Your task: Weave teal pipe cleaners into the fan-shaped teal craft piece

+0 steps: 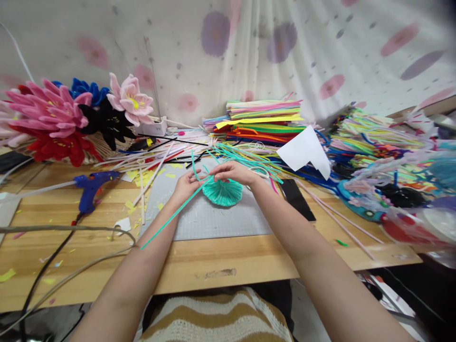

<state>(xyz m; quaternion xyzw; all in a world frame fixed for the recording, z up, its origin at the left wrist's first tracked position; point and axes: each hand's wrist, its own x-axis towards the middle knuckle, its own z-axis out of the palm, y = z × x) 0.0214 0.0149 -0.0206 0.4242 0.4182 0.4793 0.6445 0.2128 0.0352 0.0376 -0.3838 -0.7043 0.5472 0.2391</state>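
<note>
A round, ribbed piece made of teal pipe cleaners (223, 192) sits between my hands, just above the grey cutting mat (203, 225). My left hand (188, 187) is closed at its left side, with short teal ends sticking up by the fingers. From above, my right hand (233, 172) reaches over the piece, its fingertips pinched at the end of a long teal pipe cleaner (171, 217). That strand slants down across my left wrist. The exact grip of the left fingers is partly hidden.
Loose teal pipe cleaners (237, 154) lie behind my hands, before stacked coloured bundles (263, 118). A blue glue gun (90, 187) with cords is at left, below fuzzy flowers (53, 109). At right are a black phone (297, 199) and white paper (306, 152).
</note>
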